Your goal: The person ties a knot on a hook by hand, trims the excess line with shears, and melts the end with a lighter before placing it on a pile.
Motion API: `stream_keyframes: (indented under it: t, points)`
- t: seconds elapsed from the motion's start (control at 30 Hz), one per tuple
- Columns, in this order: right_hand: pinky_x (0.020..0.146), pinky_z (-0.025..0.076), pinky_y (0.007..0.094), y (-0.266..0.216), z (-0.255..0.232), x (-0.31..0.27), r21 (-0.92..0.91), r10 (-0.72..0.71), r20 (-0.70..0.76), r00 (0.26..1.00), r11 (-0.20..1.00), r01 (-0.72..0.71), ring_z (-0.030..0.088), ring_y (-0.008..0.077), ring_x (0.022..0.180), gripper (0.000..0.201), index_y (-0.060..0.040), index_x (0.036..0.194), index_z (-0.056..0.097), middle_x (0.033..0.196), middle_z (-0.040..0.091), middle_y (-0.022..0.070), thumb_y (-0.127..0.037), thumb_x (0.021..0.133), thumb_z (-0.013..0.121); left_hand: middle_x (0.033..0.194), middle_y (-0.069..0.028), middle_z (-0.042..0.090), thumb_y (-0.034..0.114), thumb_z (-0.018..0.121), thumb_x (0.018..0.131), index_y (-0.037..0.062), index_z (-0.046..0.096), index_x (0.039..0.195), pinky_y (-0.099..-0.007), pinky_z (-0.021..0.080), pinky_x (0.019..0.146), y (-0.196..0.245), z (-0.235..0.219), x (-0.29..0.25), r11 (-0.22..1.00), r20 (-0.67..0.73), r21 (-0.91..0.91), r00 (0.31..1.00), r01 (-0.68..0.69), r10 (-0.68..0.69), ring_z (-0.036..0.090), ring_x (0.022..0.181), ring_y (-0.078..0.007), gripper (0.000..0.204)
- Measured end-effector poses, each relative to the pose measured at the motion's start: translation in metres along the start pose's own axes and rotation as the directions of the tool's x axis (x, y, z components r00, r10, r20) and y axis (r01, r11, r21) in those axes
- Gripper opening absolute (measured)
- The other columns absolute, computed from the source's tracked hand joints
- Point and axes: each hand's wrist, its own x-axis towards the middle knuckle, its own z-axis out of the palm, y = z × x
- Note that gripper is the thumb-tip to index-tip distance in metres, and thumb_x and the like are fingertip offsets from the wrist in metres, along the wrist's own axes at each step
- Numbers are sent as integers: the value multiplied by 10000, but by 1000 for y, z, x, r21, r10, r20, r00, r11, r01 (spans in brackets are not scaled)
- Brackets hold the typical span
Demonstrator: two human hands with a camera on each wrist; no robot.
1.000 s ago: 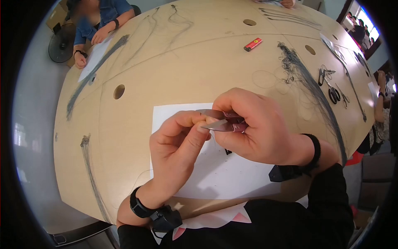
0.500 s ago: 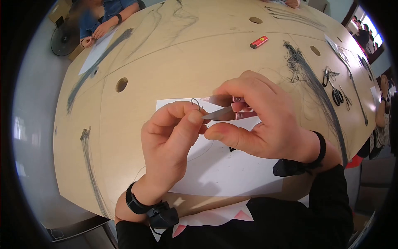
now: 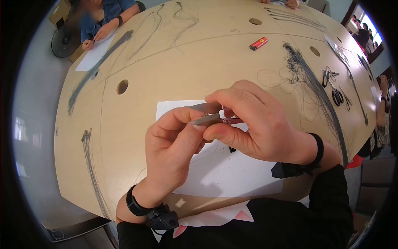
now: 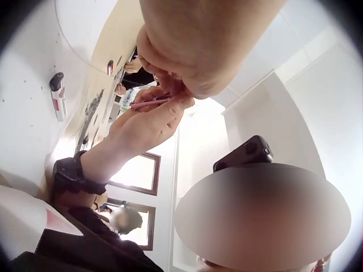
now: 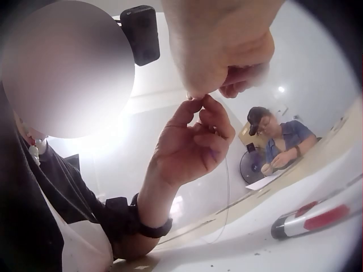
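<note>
My right hand [image 3: 259, 124] holds small snips [image 3: 206, 120] with two grey blades and pinkish handles, the blades spread apart. Their tips lie over the fingertips of my left hand [image 3: 172, 145], which has thumb and forefinger pinched on a fine dark strand, mostly hidden. A thin strand [image 5: 228, 187] hangs below the left hand in the right wrist view. Under both hands lies a sheet of white paper [image 3: 236, 178] with small dark specks. On it, largely hidden by my right hand in the head view, is a red and white cylinder [image 5: 312, 218] with a black end.
A red lighter [image 3: 259, 43] lies farther back. To the right are a long tangled bundle of dark strands [image 3: 311, 79] and black-handled scissors [image 3: 337, 97]. Smaller strand bundles [image 3: 89, 162] lie to the left. A person [image 3: 105, 27] sits across the table.
The snips drew right, leaving a small dark loop showing above my left fingertips, then came back over those fingertips. My right thumb has moved away from the left fingers.
</note>
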Motion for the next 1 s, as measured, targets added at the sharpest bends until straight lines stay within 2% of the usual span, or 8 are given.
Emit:
stream_keyframes:
  t: [0.23,0.3,0.37,0.47,0.53,0.6,0.77,1.0]
  points:
    - [571,387,338,-6,1,0,88,76,1,997,993,-76,475,254,627,305,-16,858,502,682,488,93,-264,753,645,861,-66,592,95,435,877,31,524,916,-262,497,673,0,2,0,998,27,-65,1000,12,-10,590,767,-137,117]
    - [571,387,338,-5,0,0,93,81,12,997,992,-81,475,255,626,305,-16,854,501,684,490,94,-268,755,642,845,-45,588,80,477,869,28,551,962,-188,373,546,0,7,-1,989,-24,-139,998,56,-59,482,664,-64,129]
    - [489,460,229,-4,-1,0,62,60,39,997,996,-63,492,141,587,366,0,943,537,767,551,59,-282,747,663,845,-45,588,80,479,868,29,550,965,-188,373,544,0,6,0,986,-12,-158,998,55,-58,485,666,-66,131]
    - [567,386,340,-5,1,0,127,88,30,996,988,-91,472,258,628,300,-17,842,498,679,486,96,-273,762,633,846,-46,588,75,484,864,29,552,968,-188,373,541,-1,5,0,984,-3,-169,998,59,-61,487,666,-68,133]
    - [567,386,339,-5,1,-1,125,93,39,995,987,-98,471,258,629,298,-17,844,499,677,482,96,-271,763,632,847,-46,588,70,487,861,29,555,968,-189,373,540,-1,3,0,985,-5,-161,998,63,-65,487,664,-69,133]
    - [567,387,339,-5,0,-1,122,99,49,994,987,-105,469,259,629,295,-18,846,499,674,478,96,-269,764,631,828,-79,598,71,419,869,14,527,949,-276,498,671,-1,-1,0,993,3,-101,998,56,-56,597,747,-151,146]
    - [505,405,272,-4,-2,-1,22,27,51,998,999,-29,486,183,591,351,-1,922,539,742,549,65,-264,730,669,822,-79,596,42,415,852,17,527,931,-268,494,652,-1,-4,1,994,24,-99,999,51,-49,594,730,-146,139]
    - [516,396,293,-3,-1,-1,-9,-12,28,1000,1000,13,479,208,588,357,0,923,533,714,526,68,-253,715,677,816,-56,591,42,455,846,26,538,874,-221,458,601,2,-1,2,1000,-10,3,1000,2,-2,568,704,-108,89]
